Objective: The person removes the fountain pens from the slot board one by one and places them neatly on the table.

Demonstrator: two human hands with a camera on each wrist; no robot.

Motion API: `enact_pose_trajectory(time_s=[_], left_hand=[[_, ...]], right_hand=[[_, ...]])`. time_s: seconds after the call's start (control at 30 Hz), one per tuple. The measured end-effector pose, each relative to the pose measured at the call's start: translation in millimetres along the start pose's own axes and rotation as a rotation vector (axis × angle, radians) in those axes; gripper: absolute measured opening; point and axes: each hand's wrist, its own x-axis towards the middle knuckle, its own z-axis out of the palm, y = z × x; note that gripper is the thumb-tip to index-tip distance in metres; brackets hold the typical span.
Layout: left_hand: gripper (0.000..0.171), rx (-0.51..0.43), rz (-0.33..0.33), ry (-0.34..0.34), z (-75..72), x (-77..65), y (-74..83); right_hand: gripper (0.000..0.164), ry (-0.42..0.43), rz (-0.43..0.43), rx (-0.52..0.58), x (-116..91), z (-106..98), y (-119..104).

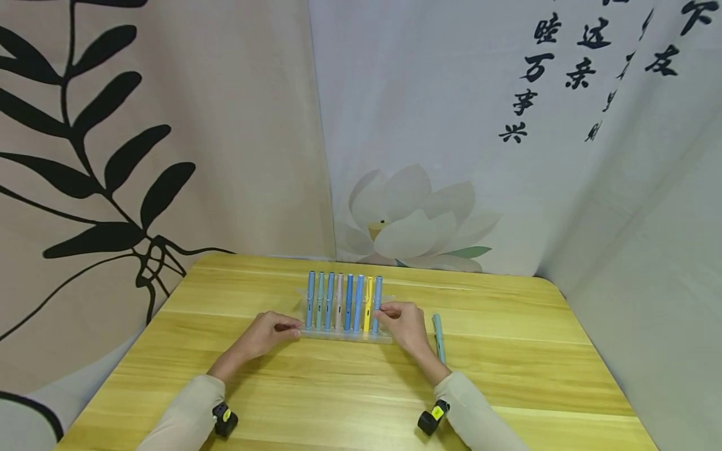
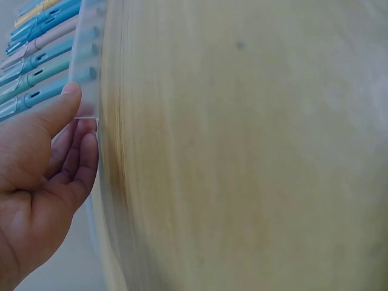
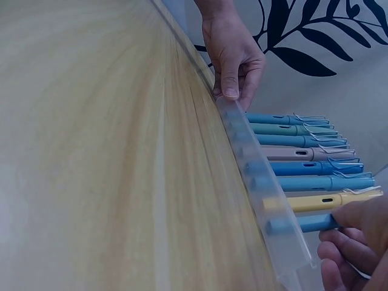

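A clear plastic pen stand (image 1: 345,337) holds a row of upright pens in blue, green, pale pink and yellow. My left hand (image 1: 266,334) grips the stand's left end, with the thumb (image 2: 68,100) on its front lip and the fingers curled at the corner. At the opposite end, my right hand (image 1: 407,324) pinches a blue pen (image 1: 378,287) between thumb and fingers. The lower end of that pen sits in the last slot, beside the yellow pen (image 3: 303,202). In the right wrist view, the upper part of the blue pen is hidden behind the hand.
A pale green pen (image 1: 439,335) lies on the wooden table (image 1: 338,394), just right of my right hand. Behind the table's far edge hang printed curtains (image 1: 254,156). Each forearm wears a small black wrist camera (image 1: 225,421).
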Motion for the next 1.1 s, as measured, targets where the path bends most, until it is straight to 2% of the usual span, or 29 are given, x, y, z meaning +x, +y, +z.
enact_pose_trajectory(time_s=[0.3, 0.7, 1.1], left_hand=[[0.027, 0.009, -0.008, -0.002, 0.3, -0.6, -0.7], [0.027, 0.009, -0.012, -0.002, 0.9, -1.0, 0.1], [0.030, 0.019, 0.022, 0.007, -1.1, -0.8, 1.2]], right_hand=[[0.018, 0.013, -0.005, 0.003, 1, -2, -1], [0.018, 0.060, -0.077, 0.000, 1, -13, -13], [0.019, 0.083, -0.086, -0.010, -5, -32, -21]])
